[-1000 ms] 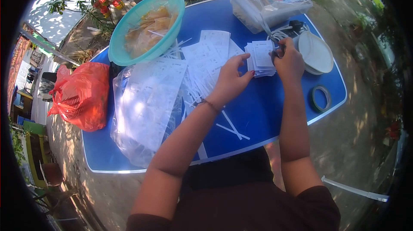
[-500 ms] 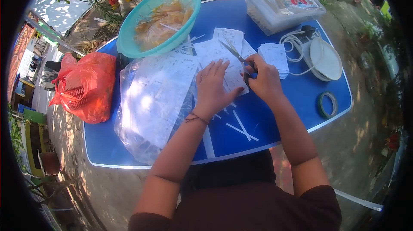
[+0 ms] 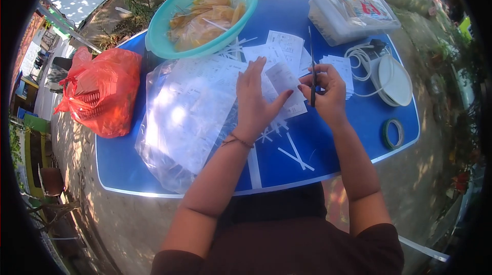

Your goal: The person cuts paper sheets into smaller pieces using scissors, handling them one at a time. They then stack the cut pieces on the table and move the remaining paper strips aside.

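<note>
My left hand (image 3: 256, 102) is open, fingers stretched away from me and the thumb apart, its tip overlapping a small printed paper slip (image 3: 281, 77). My right hand (image 3: 329, 94) is wrapped round the handles of a pair of scissors (image 3: 311, 52), whose narrow blades point toward the table's far side. The right fingertips are right at the slip's right edge. Under and behind the slip lie larger printed sheets (image 3: 285, 44). A clear plastic bag with printed sheets (image 3: 189, 106) lies left of my left hand. A stack of cut slips (image 3: 342, 70) sits just beyond my right hand.
On the blue table (image 3: 338, 160) are thin paper strips (image 3: 296, 158), a green tape roll (image 3: 393, 134), a round white device with cable (image 3: 393, 81), a clear plastic box (image 3: 338, 29) and a teal basin (image 3: 154, 39) of packed food. A red plastic bag (image 3: 110, 90) stands at left.
The scissors have swung from pointing leftward to nearly straight away from me, clear of the paper. A small slip now stands out by my left thumb. The camera view has shifted slightly.
</note>
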### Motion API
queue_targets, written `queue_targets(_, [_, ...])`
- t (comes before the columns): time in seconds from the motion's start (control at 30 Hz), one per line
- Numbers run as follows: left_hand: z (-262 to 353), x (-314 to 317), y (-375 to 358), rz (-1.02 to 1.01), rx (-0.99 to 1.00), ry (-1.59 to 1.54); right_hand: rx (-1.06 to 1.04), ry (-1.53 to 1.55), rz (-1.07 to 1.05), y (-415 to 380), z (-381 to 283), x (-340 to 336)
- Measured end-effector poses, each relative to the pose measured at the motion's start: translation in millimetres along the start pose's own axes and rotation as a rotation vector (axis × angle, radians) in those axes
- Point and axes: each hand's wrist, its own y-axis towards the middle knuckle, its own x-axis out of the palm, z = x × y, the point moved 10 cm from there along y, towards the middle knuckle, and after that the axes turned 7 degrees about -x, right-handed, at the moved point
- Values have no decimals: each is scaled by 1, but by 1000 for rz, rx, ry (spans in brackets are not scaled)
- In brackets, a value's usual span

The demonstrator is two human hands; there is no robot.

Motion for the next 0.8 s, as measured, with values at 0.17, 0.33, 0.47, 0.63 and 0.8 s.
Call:
queue_targets(0.17, [-37, 5, 7, -56, -246, -625, 24, 468, 54, -1, 0, -1])
queue_targets(0.33, [-22, 15, 0, -315, -476, -990, 58, 588, 49, -2, 6, 2])
queue_targets(0.47, [-23, 14, -2, -299, -490, -990, 88, 548, 22, -4, 4, 7])
queue_targets(0.63, [-20, 7, 0, -278, -475, -1064, 103, 443, -147, -7, 1, 20])
queue_targets(0.8, [-19, 5, -6, -314, -578, -1011, 135, 373, -328, -16, -6, 37])
